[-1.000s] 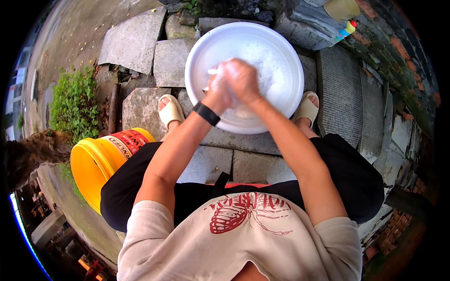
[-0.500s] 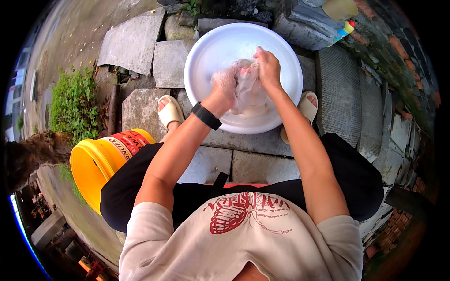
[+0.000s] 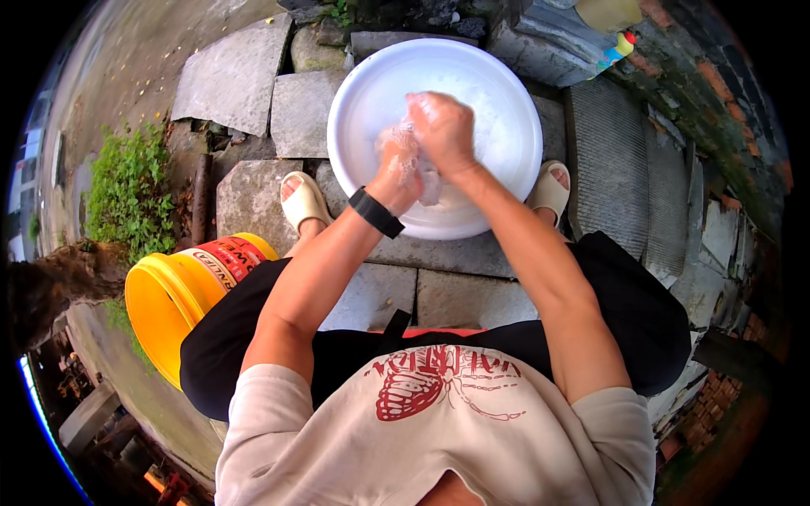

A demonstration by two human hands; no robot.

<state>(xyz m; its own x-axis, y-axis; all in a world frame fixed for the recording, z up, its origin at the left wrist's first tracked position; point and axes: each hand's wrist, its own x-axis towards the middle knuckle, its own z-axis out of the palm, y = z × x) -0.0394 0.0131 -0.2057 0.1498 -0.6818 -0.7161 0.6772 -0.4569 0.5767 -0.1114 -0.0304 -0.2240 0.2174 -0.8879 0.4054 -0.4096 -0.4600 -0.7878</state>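
Over the basin [image 3: 510, 139], foamy left hand [image 3: 399, 157] and right hand [image 3: 444, 133] are clenched together on the pale cloth [image 3: 430, 187]; rubbing fold against fold, low in the basin, should limit splashing.

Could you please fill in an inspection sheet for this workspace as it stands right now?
Surface: grey paving slabs with gaps between some of them.
Job's things: white basin between the person's feet; pale wet cloth inside it, mostly hidden by the hands.
Clutter: yellow bucket beside the left leg; bottle with a red cap at upper right.
Hands: left hand, foamy, and right hand are close together, both closed at the cloth; exact finger positions unclear.
Cables: nothing seen.
Surroundings: green plant on the left; weathered brick wall on the right.
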